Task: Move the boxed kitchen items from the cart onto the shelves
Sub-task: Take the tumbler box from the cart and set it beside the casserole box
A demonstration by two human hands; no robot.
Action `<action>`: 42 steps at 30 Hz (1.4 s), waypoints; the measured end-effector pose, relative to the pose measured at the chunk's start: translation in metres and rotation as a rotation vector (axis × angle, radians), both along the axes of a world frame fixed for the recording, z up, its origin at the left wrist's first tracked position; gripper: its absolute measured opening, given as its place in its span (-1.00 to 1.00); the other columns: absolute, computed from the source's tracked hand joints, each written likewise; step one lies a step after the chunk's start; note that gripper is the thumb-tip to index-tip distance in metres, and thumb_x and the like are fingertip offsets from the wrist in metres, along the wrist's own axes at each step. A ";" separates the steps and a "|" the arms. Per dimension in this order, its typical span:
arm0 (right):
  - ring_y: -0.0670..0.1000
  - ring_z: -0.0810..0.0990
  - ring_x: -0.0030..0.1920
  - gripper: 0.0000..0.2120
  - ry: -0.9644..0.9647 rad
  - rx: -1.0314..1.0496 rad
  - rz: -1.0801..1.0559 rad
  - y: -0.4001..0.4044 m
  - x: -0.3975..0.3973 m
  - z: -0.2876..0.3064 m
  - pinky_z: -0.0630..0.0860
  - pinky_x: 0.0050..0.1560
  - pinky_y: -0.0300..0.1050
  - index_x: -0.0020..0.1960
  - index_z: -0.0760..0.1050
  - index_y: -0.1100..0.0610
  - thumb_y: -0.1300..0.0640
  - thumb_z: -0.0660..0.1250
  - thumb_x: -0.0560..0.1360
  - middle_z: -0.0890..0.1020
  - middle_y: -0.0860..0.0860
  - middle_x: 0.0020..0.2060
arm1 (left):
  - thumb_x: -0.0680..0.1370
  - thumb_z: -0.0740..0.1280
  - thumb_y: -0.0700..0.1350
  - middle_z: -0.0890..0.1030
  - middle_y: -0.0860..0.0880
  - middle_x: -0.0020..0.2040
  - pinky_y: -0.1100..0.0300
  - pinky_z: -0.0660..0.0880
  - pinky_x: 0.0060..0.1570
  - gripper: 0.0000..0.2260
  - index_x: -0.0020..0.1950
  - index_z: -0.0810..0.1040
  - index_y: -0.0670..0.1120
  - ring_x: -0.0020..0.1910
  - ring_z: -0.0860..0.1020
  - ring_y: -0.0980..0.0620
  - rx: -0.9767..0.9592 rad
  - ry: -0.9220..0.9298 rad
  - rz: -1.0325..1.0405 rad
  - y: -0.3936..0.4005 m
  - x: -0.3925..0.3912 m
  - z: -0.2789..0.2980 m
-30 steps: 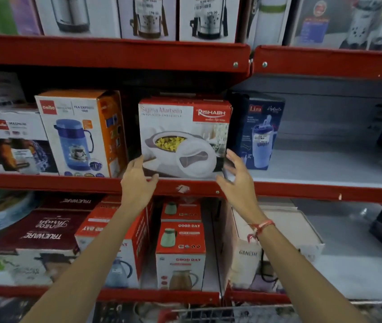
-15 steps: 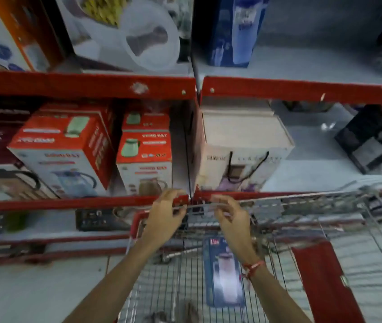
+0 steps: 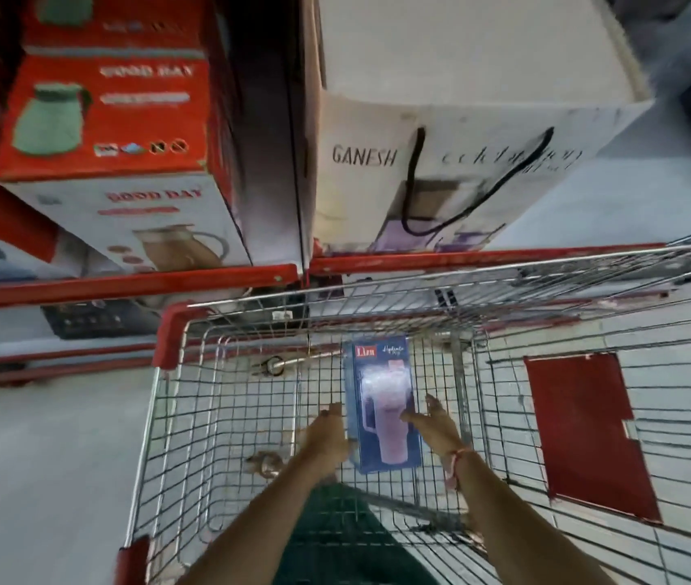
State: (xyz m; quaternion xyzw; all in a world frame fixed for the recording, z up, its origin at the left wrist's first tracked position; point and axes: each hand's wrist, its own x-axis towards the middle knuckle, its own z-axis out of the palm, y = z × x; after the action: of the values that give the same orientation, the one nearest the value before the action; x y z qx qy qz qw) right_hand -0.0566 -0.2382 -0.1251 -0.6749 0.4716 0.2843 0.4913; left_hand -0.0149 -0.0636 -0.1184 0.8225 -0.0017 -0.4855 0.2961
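Since half a second ago both hands have dropped from the cart's front rim down into the basket, and the view has tipped lower; the left hand (image 3: 329, 437) now lies against the left edge of the blue boxed tumbler (image 3: 384, 405), the right hand (image 3: 434, 424) against its right edge, fingers spread open and not yet closed on it; the box lies flat on the wire floor of the cart (image 3: 175, 335), the only boxed item visible there; judging by that, the shelves (image 3: 124, 285) already hold most stock, and this box seems the last left to lift.
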 end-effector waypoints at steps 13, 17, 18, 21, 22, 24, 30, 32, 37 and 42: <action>0.14 0.58 0.08 -0.62 -0.159 0.133 -0.046 0.046 0.008 0.013 0.56 0.05 0.08 0.25 0.35 0.14 0.27 0.33 0.46 0.60 0.08 0.04 | 0.36 0.44 -0.36 0.57 -0.15 0.18 0.06 0.58 -0.01 -0.28 0.44 0.22 -0.09 0.12 0.55 -0.13 -0.166 0.180 0.394 0.003 -0.007 -0.016; 0.15 0.59 0.11 -0.51 -0.204 0.063 0.061 0.066 -0.013 0.052 0.53 0.17 0.17 0.30 0.34 0.07 0.16 0.39 0.42 0.60 0.05 0.09 | 0.40 0.44 -0.24 0.54 -0.11 0.20 0.13 0.52 -0.18 -0.39 0.38 0.27 -0.04 0.02 0.56 -0.08 -0.180 -0.039 0.436 0.038 -0.028 0.030; 0.15 0.59 0.08 -0.58 -0.210 0.052 0.078 0.071 -0.019 0.066 0.54 0.14 0.18 0.25 0.33 0.06 0.17 0.38 0.44 0.59 0.03 0.06 | 0.42 0.45 -0.20 0.55 -0.07 0.15 0.09 0.54 -0.13 -0.44 0.34 0.29 -0.03 -0.01 0.56 -0.06 -0.204 -0.084 0.446 0.047 -0.034 0.043; 0.15 0.62 0.00 -0.64 -0.281 0.024 0.118 0.087 -0.040 0.105 0.59 0.05 0.24 0.22 0.39 0.13 0.19 0.35 0.46 0.59 0.04 0.03 | 0.45 0.43 -0.20 0.61 -0.04 0.07 -0.11 0.57 0.03 -0.58 0.13 0.32 0.12 -0.01 0.62 -0.05 -0.305 -0.162 0.464 0.074 -0.051 0.083; 0.15 0.63 -0.01 -0.59 -0.307 0.009 0.147 0.092 -0.047 0.120 0.61 0.02 0.25 0.28 0.41 0.11 0.17 0.35 0.44 0.59 0.06 0.07 | 0.45 0.43 -0.21 0.64 -0.04 0.06 -0.17 0.57 0.04 -0.60 0.05 0.32 0.19 0.00 0.64 -0.06 -0.324 -0.177 0.472 0.082 -0.056 0.096; 0.10 0.64 -0.04 -0.65 -0.380 -0.008 0.169 0.101 -0.057 0.154 0.62 -0.01 0.23 0.22 0.48 -0.04 0.18 0.35 0.46 0.60 -0.01 0.05 | 0.44 0.44 -0.20 0.65 -0.04 0.06 -0.21 0.57 0.04 -0.60 -0.04 0.39 0.29 0.02 0.64 -0.08 -0.362 -0.241 0.481 0.097 -0.066 0.125; -0.24 0.59 -0.07 -0.51 -0.679 -0.107 0.208 0.118 -0.081 0.228 0.66 -0.04 0.01 0.31 0.44 -0.09 0.30 0.36 0.48 0.56 -0.14 0.14 | 0.34 0.48 -0.09 0.60 0.15 0.19 0.07 0.59 0.11 -0.40 0.29 0.35 0.28 0.15 0.59 0.13 -0.565 -0.355 0.498 0.137 -0.082 0.207; -0.30 0.61 -0.09 -0.46 -0.742 -0.092 0.212 0.126 -0.086 0.244 0.67 -0.03 -0.11 0.26 0.42 -0.23 0.32 0.37 0.47 0.56 -0.33 0.04 | 0.40 0.45 -0.23 0.57 0.32 0.05 0.42 0.56 -0.08 -0.37 0.17 0.30 0.41 -0.01 0.58 0.37 -0.604 -0.401 0.484 0.146 -0.084 0.223; -0.36 0.63 -0.11 -0.39 -0.822 -0.149 0.254 0.136 -0.090 0.268 0.61 -0.15 -0.37 0.08 0.40 -0.40 0.35 0.37 0.45 0.60 -0.50 -0.18 | 0.42 0.43 -0.30 0.59 0.43 -0.03 0.53 0.51 -0.09 -0.32 0.22 0.27 0.39 -0.01 0.55 0.48 -0.619 -0.479 0.440 0.158 -0.087 0.241; -0.30 0.66 -0.08 -0.44 -0.878 -0.129 0.220 0.138 -0.087 0.285 0.66 -0.04 -0.11 0.23 0.45 -0.25 0.33 0.39 0.44 0.61 -0.36 0.01 | 0.42 0.43 -0.29 0.57 0.31 0.10 0.50 0.52 -0.09 -0.29 0.31 0.22 0.34 0.08 0.56 0.34 -0.654 -0.533 0.439 0.156 -0.083 0.256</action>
State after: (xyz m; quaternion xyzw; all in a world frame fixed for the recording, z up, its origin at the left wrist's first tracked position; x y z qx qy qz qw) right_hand -0.1431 -0.0999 0.1595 -0.8068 0.1609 -0.0080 0.5685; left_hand -0.0980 0.0927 0.1372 0.7630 -0.0564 -0.1573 0.6245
